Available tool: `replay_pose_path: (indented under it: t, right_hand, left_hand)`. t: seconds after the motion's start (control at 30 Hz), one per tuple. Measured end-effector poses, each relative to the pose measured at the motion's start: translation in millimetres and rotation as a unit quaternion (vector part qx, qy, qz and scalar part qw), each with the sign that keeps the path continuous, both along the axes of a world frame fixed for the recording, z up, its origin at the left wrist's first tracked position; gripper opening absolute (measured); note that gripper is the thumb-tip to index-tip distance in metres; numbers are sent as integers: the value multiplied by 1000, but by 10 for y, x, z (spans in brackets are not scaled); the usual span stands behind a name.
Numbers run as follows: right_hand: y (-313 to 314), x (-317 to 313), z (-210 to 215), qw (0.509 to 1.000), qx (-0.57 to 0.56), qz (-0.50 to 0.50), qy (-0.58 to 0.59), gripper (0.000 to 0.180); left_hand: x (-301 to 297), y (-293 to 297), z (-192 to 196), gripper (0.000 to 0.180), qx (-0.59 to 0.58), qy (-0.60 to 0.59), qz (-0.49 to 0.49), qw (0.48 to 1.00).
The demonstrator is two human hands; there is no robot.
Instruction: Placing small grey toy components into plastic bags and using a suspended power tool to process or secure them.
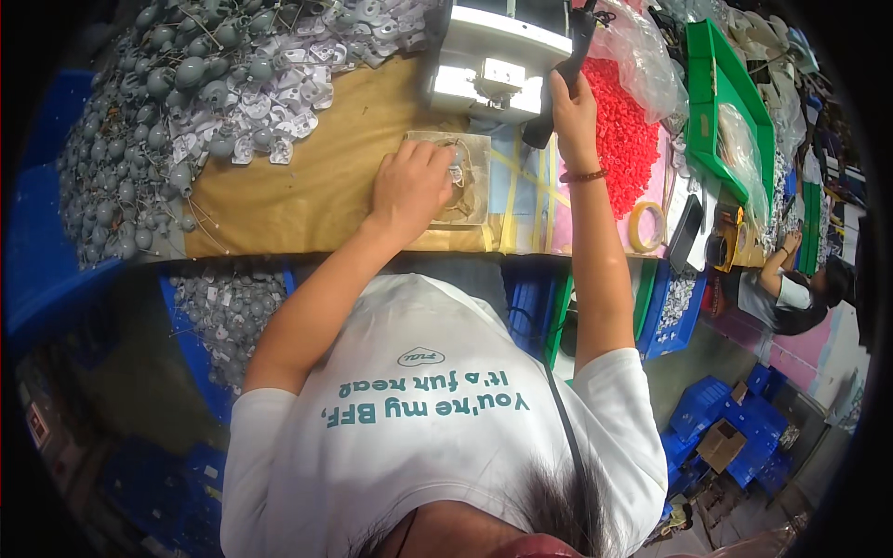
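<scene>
A clear bag (642,56) holds red small parts (619,130) on the counter (307,195). The left hand (409,186) presses flat on a square plate (465,177), the right hand (572,107) grips the black lever (567,65) of a grey press (493,65)

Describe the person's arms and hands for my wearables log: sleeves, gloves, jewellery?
Both hands are bare, with no gloves. The left hand shows no ring, watch or band that can be made out. The right hand has a thin dark red beaded bracelet at the wrist. Both forearms are uncovered; the short white sleeves of a T-shirt end at the upper arms.
</scene>
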State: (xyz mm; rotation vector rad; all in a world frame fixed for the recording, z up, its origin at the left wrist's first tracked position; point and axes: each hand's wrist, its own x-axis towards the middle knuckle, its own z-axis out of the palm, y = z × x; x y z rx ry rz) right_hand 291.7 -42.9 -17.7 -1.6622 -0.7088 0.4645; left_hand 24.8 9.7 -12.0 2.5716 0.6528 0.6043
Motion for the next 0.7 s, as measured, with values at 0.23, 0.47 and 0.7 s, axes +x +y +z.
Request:
replay_pose_path:
  t: [0.23, 0.47, 0.7]
  right_hand:
    - [-57, -429, 795, 962, 207, -86, -155, 47]
    - [291, -878, 1294, 925, 377, 40, -11, 28]
    - [551, -882, 1001, 980, 197, 28, -22, 12]
  left_hand:
    - [-22, -9, -60, 34, -12, -26, 25, 999]
    - [-28, -32, -48, 35, -17, -39, 24, 999]
    - [-28, -28, -103, 36, -18, -27, 32, 999]
